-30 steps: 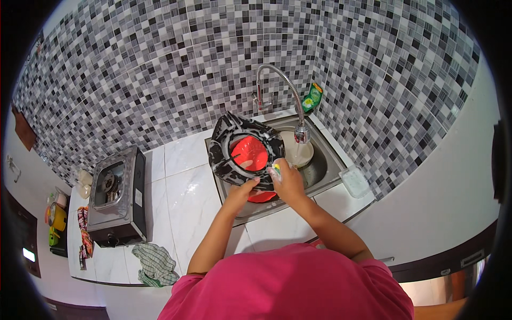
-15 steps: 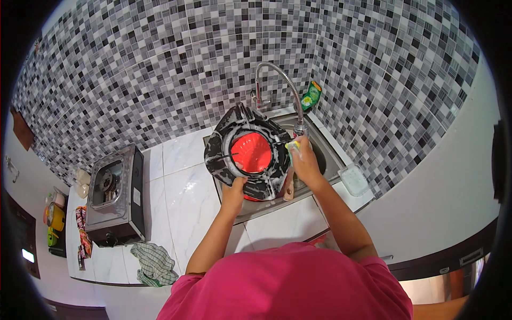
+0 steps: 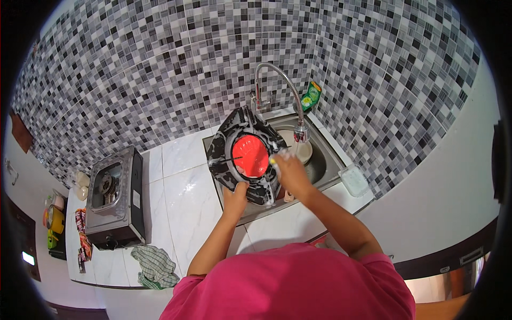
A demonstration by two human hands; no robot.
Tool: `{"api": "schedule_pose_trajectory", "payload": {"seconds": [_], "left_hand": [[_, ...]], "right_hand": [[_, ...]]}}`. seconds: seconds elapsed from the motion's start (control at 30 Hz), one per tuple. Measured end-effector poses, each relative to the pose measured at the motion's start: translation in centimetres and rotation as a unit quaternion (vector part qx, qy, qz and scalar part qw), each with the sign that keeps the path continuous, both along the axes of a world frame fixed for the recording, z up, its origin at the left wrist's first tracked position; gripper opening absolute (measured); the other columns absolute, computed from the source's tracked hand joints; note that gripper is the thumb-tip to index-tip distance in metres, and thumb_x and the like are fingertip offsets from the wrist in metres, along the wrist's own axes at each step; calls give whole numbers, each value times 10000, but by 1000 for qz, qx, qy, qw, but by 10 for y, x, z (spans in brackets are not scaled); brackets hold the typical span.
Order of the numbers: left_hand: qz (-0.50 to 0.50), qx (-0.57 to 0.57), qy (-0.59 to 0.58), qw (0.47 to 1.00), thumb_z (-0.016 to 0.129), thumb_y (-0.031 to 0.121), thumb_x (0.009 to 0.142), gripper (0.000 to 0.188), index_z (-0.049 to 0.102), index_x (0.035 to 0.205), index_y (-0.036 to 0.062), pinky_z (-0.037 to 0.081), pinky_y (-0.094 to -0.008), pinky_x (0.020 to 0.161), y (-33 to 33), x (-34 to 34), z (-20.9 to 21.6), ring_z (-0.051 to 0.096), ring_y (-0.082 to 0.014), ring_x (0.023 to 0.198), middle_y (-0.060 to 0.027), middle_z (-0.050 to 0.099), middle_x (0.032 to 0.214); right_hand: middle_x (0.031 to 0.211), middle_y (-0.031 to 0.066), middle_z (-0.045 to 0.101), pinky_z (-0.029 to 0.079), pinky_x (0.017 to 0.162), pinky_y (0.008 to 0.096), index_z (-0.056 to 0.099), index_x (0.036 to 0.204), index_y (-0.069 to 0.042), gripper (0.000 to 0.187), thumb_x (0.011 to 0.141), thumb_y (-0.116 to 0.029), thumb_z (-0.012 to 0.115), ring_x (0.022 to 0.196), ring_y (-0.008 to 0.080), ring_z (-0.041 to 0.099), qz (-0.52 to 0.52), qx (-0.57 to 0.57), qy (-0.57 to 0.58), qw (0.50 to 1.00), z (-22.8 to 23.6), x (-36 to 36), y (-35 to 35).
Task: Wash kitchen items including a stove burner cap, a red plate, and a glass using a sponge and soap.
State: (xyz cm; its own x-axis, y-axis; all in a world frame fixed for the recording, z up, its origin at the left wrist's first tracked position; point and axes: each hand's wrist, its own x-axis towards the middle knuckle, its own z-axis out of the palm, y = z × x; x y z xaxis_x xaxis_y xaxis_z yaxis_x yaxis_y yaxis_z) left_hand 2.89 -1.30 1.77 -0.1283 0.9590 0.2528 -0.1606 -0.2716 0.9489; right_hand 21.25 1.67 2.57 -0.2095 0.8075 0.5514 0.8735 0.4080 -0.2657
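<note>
My left hand (image 3: pixel 234 198) grips the near edge of a black stove pan support (image 3: pixel 218 144), thumb on top. The support is an angular plate with a round hole and small prongs, smeared with white suds, held tilted over the sink (image 3: pixel 256 213). Through its hole shows a red ribbed plastic basin or basket (image 3: pixel 250 152). My right hand (image 3: pixel 293 176) is closed round a sponge (image 3: pixel 273 160), of which a yellow bit and foam show, at the support's right side. Below that hand a light brown handle end (image 3: pixel 288 197) sticks out.
A flexible metal faucet (image 3: pixel 288 80) arches over the sink, its head above a pale round dish (image 3: pixel 303 152). A green pouch (image 3: pixel 311 96) leans in the corner. Right of the sink sits a clear tray (image 3: pixel 354 180). Leftward are a gas stove (image 3: pixel 114 197) and a checked cloth (image 3: pixel 154 265).
My right hand has moved left and nearer with the sponge, onto the support's right side, uncovering the pale dish. The pan support has tilted and turned slightly in my left hand.
</note>
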Motion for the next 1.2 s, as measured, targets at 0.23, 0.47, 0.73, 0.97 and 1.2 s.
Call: {"api": "schedule_pose_trajectory", "payload": {"seconds": [0.23,0.47,0.73,0.97,1.2], "left_hand": [[-23,34,39,998,509,100,724,185,543,869,-9,409,-282,706,0,-3,6,493,-151,761,-37,545,828],[26,15,14,999,485,83,755,239,514,979,6,387,-280,815,5,5,11,473,-162,893,-56,520,963],[-35,-76,-228,970,473,88,817,301,456,1116,58,462,-320,787,27,-2,-29,534,-178,981,-85,507,1098],[-48,-112,-246,962,496,109,852,391,358,1217,98,508,-367,732,14,15,-7,568,-219,971,-104,527,1104],[-55,-100,-232,966,498,106,849,371,350,1189,114,519,-371,732,16,5,-7,571,-218,963,-101,533,1097]], "right_hand": [[971,177,567,435,763,443,545,1046,-63,323,725,-40,569,859,387,530,17,-5,30,999,-10,9,-2],[981,214,535,420,777,455,453,1103,-48,310,803,-44,532,927,416,515,8,0,253,967,-42,-22,-20],[914,235,562,428,685,477,450,1077,-42,276,824,-103,542,828,433,539,-16,-105,272,956,-21,5,2],[875,214,552,417,705,415,458,1041,-32,189,877,-123,475,841,381,542,47,-40,260,964,21,-16,2],[985,212,499,386,749,473,428,1081,-18,287,846,-152,526,897,391,498,35,-4,89,995,-4,-38,-14]]}}
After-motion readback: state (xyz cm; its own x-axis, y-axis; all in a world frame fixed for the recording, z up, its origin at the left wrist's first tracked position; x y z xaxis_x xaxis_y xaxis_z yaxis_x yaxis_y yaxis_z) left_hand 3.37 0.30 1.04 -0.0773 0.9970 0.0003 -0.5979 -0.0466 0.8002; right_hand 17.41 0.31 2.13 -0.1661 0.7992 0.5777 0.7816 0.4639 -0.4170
